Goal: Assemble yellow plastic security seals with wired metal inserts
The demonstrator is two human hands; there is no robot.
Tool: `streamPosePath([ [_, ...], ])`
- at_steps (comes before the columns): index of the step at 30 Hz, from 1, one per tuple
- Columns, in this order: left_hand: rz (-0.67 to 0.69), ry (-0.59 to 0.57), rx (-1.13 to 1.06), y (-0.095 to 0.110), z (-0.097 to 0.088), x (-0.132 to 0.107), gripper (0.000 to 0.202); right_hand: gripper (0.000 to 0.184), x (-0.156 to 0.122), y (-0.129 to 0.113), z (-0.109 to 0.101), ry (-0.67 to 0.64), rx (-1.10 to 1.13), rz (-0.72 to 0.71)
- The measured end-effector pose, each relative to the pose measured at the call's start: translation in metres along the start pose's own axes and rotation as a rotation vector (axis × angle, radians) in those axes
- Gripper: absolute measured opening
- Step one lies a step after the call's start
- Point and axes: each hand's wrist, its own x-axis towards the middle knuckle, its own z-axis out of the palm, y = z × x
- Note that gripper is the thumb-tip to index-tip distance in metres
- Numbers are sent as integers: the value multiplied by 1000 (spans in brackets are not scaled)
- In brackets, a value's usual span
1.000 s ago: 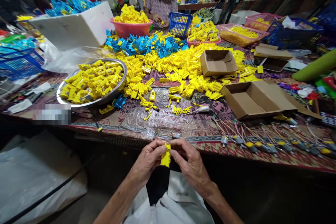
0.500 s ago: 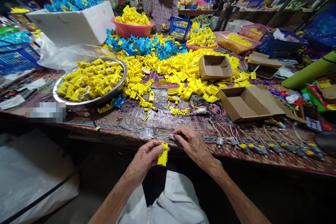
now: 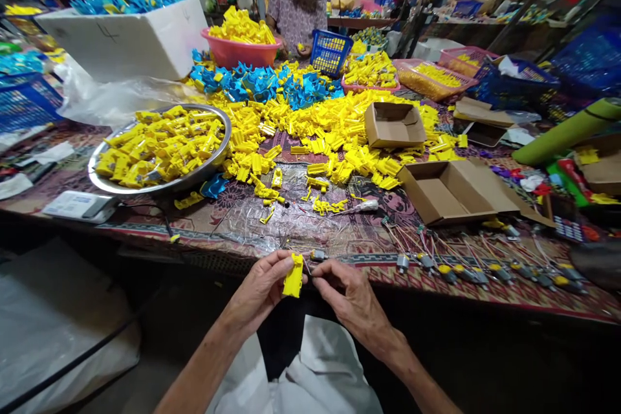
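Observation:
My left hand (image 3: 264,286) is closed on a yellow plastic housing (image 3: 293,277), held upright between thumb and fingers just in front of the table edge. Beside it, my right hand (image 3: 353,294) is pinched, its fingertips at a thin wire (image 3: 306,266) close to the housing's right side. The wire's far end cannot be made out. Just beyond the fingertips, a small grey motor (image 3: 317,255) lies on the table edge, touched by neither hand.
Several wired motors (image 3: 446,273) line the right table edge near an open cardboard box (image 3: 444,191). A metal bowl (image 3: 227,142) of yellow parts stands left. Heaped yellow housings (image 3: 334,116) and blue parts (image 3: 262,85) cover the middle. A person (image 3: 295,13) sits opposite.
My right hand has let go of the grey motor and moved down to a wire by the yellow housing. My left hand has shifted slightly up and left with the housing.

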Motion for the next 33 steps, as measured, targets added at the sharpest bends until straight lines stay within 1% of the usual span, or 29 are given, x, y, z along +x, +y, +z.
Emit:
streamPosePath([
  [5, -17, -3, -22, 0, -2, 2, 26, 13, -5, 4, 11, -13, -13, -33],
  [9, -8, 3, 16, -3, -1, 3, 27, 12, -8, 3, 9, -25, -5, -22],
  [12, 6, 14, 67, -5, -1, 3, 29, 12, -7, 4, -1, -13, -15, -15],
  [17, 14, 40, 164, -4, -5, 4, 27, 11, 5, 7, -26, 149, -76, 41],
  [18, 9, 38, 164, -4, -6, 4, 26, 11, 8, 6, -29, 160, -93, 31],
  [20, 5, 21, 142, -3, -7, 5, 25, 10, 13, 3, -32, 122, -104, 1],
  [22, 6, 2, 120, -3, -8, 6, 24, 11, 15, 0, -30, 48, -72, 4],
  [26, 7, -21, 126, -3, -9, 7, 22, 12, 13, -3, -17, -40, 94, 101],
  [30, -1, -20, 137, -5, -6, 8, 20, 10, 11, 0, 0, -88, 293, 154],
  [33, 13, -1, 172, -4, -4, 7, 24, 9, 14, 4, 8, -85, 404, 204],
])
